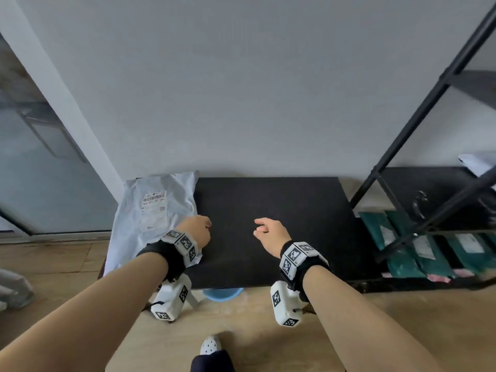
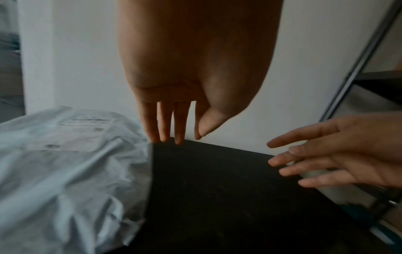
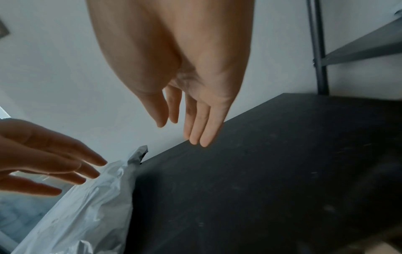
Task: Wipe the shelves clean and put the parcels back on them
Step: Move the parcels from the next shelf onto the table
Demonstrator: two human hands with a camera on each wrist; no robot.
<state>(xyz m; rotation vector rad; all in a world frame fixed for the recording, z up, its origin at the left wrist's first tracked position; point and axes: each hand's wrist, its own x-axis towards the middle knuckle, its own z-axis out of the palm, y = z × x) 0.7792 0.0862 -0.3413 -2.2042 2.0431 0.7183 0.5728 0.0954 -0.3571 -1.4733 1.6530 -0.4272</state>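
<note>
Against a grey wall, a black shelf board (image 1: 268, 226) lies under my fingers. Left hand (image 1: 197, 229) and right hand (image 1: 271, 233) hover released, empty. The grey mailer parcel (image 1: 153, 210), just left of my left fingertips (image 2: 163, 135), overhangs the board's edge; a careless pull could slide it off.

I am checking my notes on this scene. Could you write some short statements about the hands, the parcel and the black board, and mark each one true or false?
1. The white parcel lies at the left end of the black board. True.
2. The right hand grips a cloth. False: it holds nothing, fingers relaxed.
3. The left hand is beside the parcel's right edge. True.
4. The green parcels sit on top of the white parcel. False: they lie far right, under the black rack.
</note>
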